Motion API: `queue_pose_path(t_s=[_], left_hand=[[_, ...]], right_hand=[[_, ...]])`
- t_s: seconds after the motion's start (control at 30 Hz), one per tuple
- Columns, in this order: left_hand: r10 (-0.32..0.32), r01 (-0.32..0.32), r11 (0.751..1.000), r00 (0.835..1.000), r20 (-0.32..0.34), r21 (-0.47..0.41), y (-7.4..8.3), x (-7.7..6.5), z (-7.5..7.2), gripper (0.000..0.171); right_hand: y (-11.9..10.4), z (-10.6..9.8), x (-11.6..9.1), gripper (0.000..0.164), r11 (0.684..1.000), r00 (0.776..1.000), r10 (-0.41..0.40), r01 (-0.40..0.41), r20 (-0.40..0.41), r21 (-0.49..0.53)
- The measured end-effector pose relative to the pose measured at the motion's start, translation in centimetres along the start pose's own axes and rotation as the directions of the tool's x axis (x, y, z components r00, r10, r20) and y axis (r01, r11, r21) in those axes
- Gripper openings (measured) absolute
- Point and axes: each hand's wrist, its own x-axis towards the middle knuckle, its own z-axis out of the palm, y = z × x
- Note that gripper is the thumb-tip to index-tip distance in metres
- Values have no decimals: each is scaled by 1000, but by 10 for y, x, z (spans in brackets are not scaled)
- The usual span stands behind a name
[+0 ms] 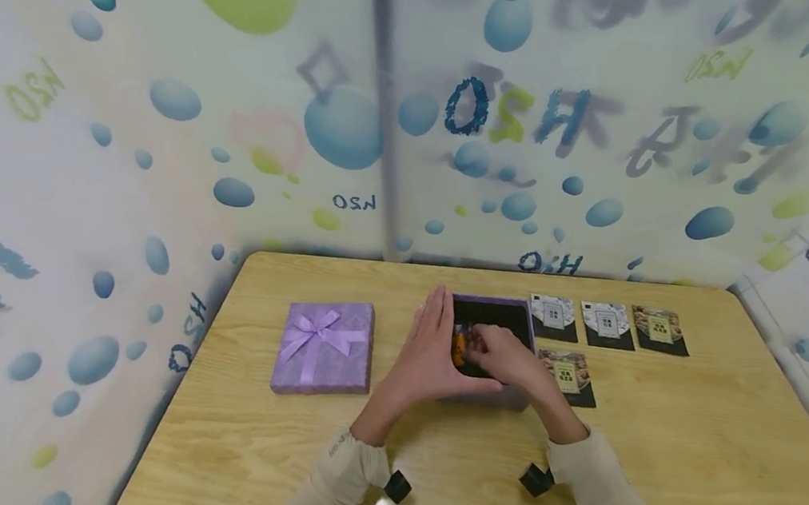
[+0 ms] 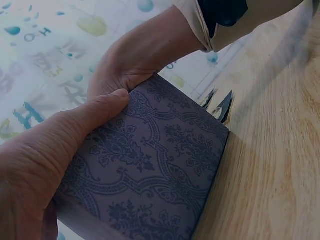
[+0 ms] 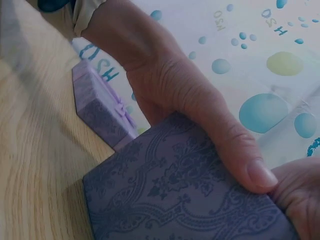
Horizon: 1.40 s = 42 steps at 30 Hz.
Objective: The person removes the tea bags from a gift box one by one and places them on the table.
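Note:
A purple box [image 1: 529, 318] with a dark inside and patterned walls stands lidless on the table. My left hand [image 1: 424, 355] lies at its near left corner, fingers straight along the left side and thumb along the near rim. In the right wrist view that left thumb [image 3: 245, 157] rests over the patterned front wall [image 3: 165, 195]. My right hand [image 1: 503, 352] reaches down into the box. Its bent fingers pinch at a small orange-and-dark packet [image 1: 460, 350] by the left inner wall; the fingertips are partly hidden.
The purple lid [image 1: 326, 347] with a ribbon bow lies left of the box. Several small square packets sit to its right: two white-and-black ones [image 1: 553, 316] [image 1: 607, 324] and two brownish ones [image 1: 660, 329] [image 1: 569, 378]. A printed wall [image 1: 445, 225] borders the wooden table [image 1: 213, 462] behind.

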Motion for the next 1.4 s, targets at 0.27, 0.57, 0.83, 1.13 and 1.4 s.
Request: queue_pose_path(t_s=[0.27, 0.57, 0.83, 1.13, 1.4], left_hand=[[-76, 76, 997, 995, -58, -5, -6, -13, -7, 152], [-18, 18, 1000, 1000, -19, 21, -4, -5, -20, 152], [-16, 15, 1000, 1000, 21, 23, -5, 0, -15, 153], [-43, 44, 999, 998, 44, -27, -2, -1, 1, 155], [-26, 26, 1000, 999, 19, 7, 4, 4, 1, 156]], right_hand=[[-13, 4, 8, 13, 992, 993, -115, 113, 39, 56], [-16, -6, 5, 18, 957, 981, -187, 195, -58, 216], [-12, -20, -12, 12, 923, 977, -193, 212, -89, 321], [16, -44, -51, 17, 895, 993, -78, 108, -85, 434], [87, -97, -103, 25, 868, 984, 85, 3, -155, 496]])
